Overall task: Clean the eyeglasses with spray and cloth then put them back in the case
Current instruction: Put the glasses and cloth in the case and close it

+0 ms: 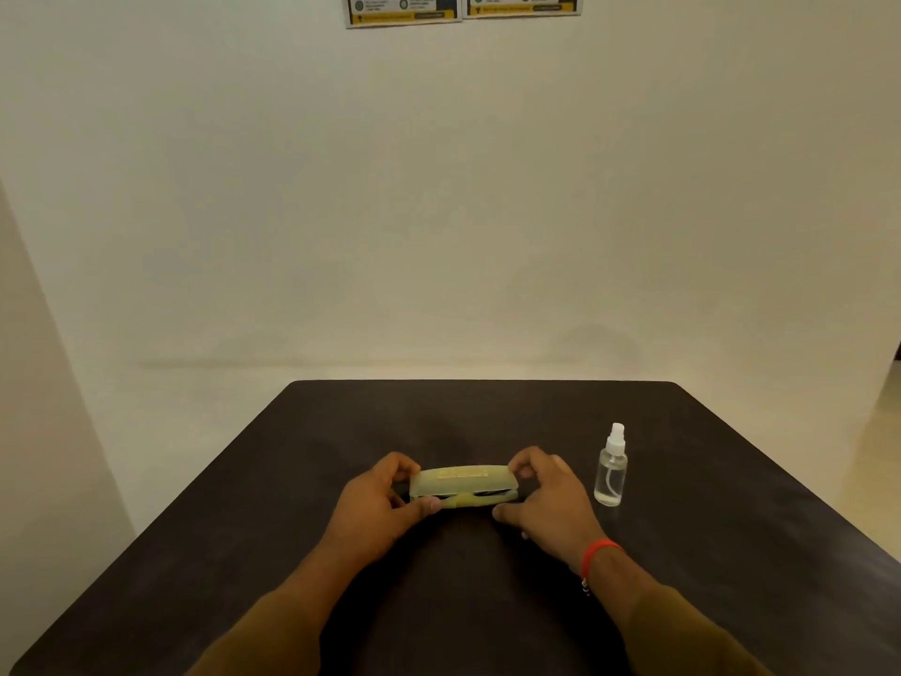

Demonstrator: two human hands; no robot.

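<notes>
A pale yellow translucent glasses case [460, 482] lies in the middle of the dark table [731, 553]. Its lid stands slightly ajar, and a yellow cloth [470, 501] and something dark, likely the eyeglasses, show in the gap along the front. My left hand [378, 505] grips the case's left end, thumb at the front and fingers over the top. My right hand [541, 500] grips the right end the same way. A small clear spray bottle [611, 468] with a white nozzle stands upright to the right of the case, apart from my right hand.
The table's far edge lies close to a plain cream wall [439, 212]. Two posters [460, 7] hang high on it. A red thread band [597, 553] circles my right wrist. Bare tabletop surrounds the case on all sides.
</notes>
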